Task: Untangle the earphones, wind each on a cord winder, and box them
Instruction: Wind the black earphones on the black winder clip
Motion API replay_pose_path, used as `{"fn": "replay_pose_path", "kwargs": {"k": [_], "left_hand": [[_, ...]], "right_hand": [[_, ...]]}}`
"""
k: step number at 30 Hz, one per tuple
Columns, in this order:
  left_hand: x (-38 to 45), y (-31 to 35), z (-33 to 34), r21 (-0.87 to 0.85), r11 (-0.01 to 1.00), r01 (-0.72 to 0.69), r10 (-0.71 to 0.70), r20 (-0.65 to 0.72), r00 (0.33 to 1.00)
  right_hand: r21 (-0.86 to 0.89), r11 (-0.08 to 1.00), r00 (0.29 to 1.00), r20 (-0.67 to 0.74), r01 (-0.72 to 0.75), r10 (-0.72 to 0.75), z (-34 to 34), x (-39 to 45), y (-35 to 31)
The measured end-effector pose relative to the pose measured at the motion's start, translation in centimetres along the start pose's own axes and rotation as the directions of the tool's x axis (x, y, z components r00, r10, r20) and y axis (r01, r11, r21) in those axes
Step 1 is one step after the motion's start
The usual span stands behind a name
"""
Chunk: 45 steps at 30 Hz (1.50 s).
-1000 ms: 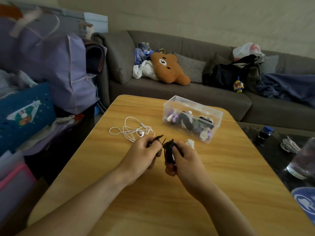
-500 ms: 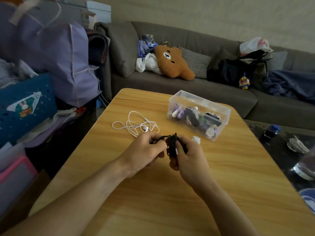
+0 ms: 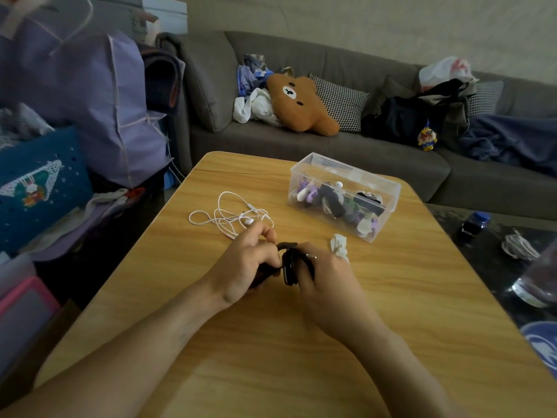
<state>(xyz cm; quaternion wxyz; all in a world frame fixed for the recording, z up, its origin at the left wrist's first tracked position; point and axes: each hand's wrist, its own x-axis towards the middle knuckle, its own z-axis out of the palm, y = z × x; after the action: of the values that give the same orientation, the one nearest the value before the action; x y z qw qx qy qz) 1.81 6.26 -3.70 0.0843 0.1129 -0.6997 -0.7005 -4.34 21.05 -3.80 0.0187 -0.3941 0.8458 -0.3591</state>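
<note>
Earphones, black (image 3: 289, 267), pinched between left hand (image 3: 245, 267) and right hand (image 3: 324, 277), both grips curled tight round bundle, just above counter (image 3: 271, 357). Best kept taut, loops even, strap end (image 3: 287, 245) pressed down firmly. Beyond: white earphones (image 3: 232, 217) loose, white winder (image 3: 339, 247), then box (image 3: 388, 188), part-filled.

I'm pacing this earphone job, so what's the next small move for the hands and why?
Probably press the loose black strap end down to close it: the left hand pinches that strap and the right hand grips the wound black earphones, so this bundle looks nearly ready for the clear box.
</note>
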Motion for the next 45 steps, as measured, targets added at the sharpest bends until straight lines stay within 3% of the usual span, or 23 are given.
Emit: {"fn": "replay_pose_path", "kwargs": {"k": [3, 8, 11, 15, 17, 19, 22, 26, 30, 32, 34, 36, 39, 41, 45], "left_hand": [[0.2, 0.1, -0.3, -0.051, 0.997, -0.06, 0.059, -0.02, 0.998], [-0.2, 0.4, 0.2, 0.067, 0.99, -0.127, 0.125, 0.036, 0.992], [-0.2, 0.2, 0.3, 0.121, 0.974, -0.191, 0.185, 0.059, 0.981], [-0.4, 0.7, 0.0, 0.092, 0.967, -0.239, 0.222, 0.167, 0.961], [-0.5, 0.8, 0.2, 0.103, 0.963, -0.25, 0.232, 0.161, 0.959], [-0.3, 0.6, 0.5, 0.105, 0.963, -0.249, 0.242, 0.079, 0.967], [-0.2, 0.7, 1.0, 0.044, 0.973, -0.224, 0.225, -0.004, 0.974], [0.0, 0.8, 1.4, -0.093, 0.98, -0.177, 0.177, -0.017, 0.984], [0.0, 1.0, 1.4, -0.334, 0.94, -0.07, 0.096, 0.059, 0.994], [0.0, 1.0, 1.5, -0.365, 0.928, -0.071, 0.1, 0.06, 0.993], [0.0, 0.6, 1.6, -0.268, 0.954, -0.135, 0.148, 0.026, 0.989], [-0.1, 0.1, 1.8, 0.002, 0.966, -0.258, 0.258, -0.026, 0.966], [0.0, -0.6, 2.1, 0.299, 0.873, -0.386, 0.43, -0.094, 0.898], [0.0, -0.5, 2.2, 0.434, 0.775, -0.459, 0.567, -0.156, 0.809], [0.0, -0.2, 2.6, 0.536, 0.636, -0.555, 0.719, -0.153, 0.678]], "right_hand": [[-0.081, 0.996, 0.997, -0.064, 0.034, -0.039, 0.2, 0.2, 0.5], [-0.096, 0.992, 0.988, -0.12, 0.085, -0.097, 0.3, 0.3, 0.9], [0.014, 0.996, 0.988, -0.132, 0.084, -0.082, 0.2, 0.0, 0.5], [0.281, 0.955, 0.994, -0.036, -0.089, 0.103, -0.2, 0.1, 0.3], [0.451, 0.874, 0.983, 0.056, -0.182, 0.176, -0.4, 0.1, 0.2], [0.663, 0.688, 0.955, 0.179, -0.293, 0.235, -0.4, 0.1, 0.1], [0.777, 0.503, 0.925, 0.292, -0.378, 0.243, -0.6, 0.3, 0.0], [0.756, 0.522, 0.918, 0.327, -0.396, 0.223, -0.8, 0.4, 0.1], [0.773, 0.467, 0.903, 0.365, -0.431, 0.228, -1.2, 0.4, 0.4], [0.719, 0.576, 0.921, 0.295, -0.39, 0.255, -0.7, 0.4, 0.6], [0.6, 0.719, 0.935, 0.188, -0.351, 0.3, 0.0, 0.4, 0.9], [0.504, 0.791, 0.936, 0.13, -0.346, 0.327, 0.6, 0.5, 1.3], [0.488, 0.791, 0.922, 0.082, -0.369, 0.379, 1.0, 0.7, 2.0], [0.479, 0.809, 0.927, 0.027, -0.341, 0.375, 1.0, 0.7, 2.0], [0.539, 0.807, 0.933, -0.097, -0.242, 0.345, 1.3, 0.9, 1.5]]}}
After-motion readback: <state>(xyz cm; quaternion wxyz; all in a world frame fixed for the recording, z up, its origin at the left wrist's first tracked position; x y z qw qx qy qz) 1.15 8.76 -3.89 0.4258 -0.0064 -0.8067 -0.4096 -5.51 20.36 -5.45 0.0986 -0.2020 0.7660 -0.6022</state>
